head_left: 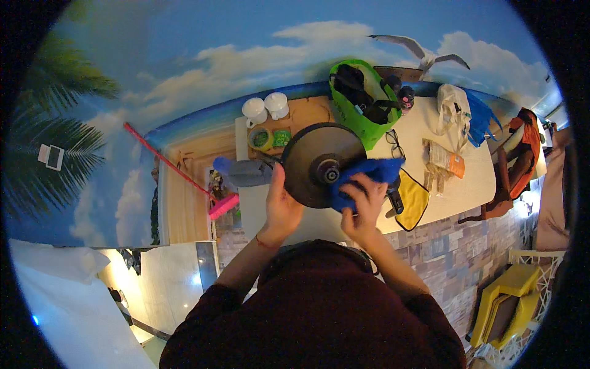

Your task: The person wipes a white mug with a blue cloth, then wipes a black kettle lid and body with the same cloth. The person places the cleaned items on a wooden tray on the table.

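My left hand [284, 203] grips the left rim of a round glass pan lid [302, 161] with a dark edge and a black knob at its middle. A blue cloth [380, 170] is bunched in my right hand [364, 200], pressed against the lid's right side. Just right of that hand a black handle [395, 199] shows; what it belongs to is hidden. A yellow cloth with a dark border [411, 198] lies beside the handle. Left of the lid is a grey bottle-like object with a blue end [249, 173].
On the pale table [474, 184] stand two white lidded cups [254, 110], a roll of tape [261, 139], a green bag [368, 129] of dark items, eyeglasses [395, 144], plastic packets [445, 161] and a white bag [454, 115]. A pink brush [224, 206] is at the left; a chair [504, 175] adjoins the right end.
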Demonstrator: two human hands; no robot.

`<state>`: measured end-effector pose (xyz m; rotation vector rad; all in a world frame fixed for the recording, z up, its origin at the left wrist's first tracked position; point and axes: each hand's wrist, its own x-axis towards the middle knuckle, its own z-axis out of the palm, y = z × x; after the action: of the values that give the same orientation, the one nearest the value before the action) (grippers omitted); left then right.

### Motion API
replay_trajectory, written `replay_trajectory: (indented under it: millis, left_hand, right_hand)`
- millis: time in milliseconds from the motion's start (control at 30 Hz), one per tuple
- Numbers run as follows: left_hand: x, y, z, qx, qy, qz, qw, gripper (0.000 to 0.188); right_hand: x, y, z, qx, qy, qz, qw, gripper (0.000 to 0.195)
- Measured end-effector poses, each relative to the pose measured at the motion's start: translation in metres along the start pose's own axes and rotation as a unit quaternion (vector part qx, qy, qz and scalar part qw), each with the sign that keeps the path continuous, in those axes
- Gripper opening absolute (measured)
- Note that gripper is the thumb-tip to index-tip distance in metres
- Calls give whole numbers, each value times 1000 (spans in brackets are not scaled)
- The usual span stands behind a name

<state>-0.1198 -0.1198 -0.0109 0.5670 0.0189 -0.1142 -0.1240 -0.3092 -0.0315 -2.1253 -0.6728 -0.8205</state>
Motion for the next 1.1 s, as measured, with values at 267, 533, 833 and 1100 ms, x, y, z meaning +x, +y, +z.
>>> replay_trajectory:
  millis: [267,533,833,1100]
  left_hand:
    - [-10,-18,-6,307,103,-99,941,53]
    - [5,13,8,138,46,-139,980,67]
    - [13,3,-1,92,65,-57,992,58]
    - [17,-11,-5,191,76,-113,972,53]
  right_hand:
    - [80,4,-23,111,-178,-56,976,40]
    - [49,10,-40,43,-136,14,990,47]
    - [21,-5,-23,23,-78,33,996,41]
    - [63,-9,-23,14,-125,21,992,42]
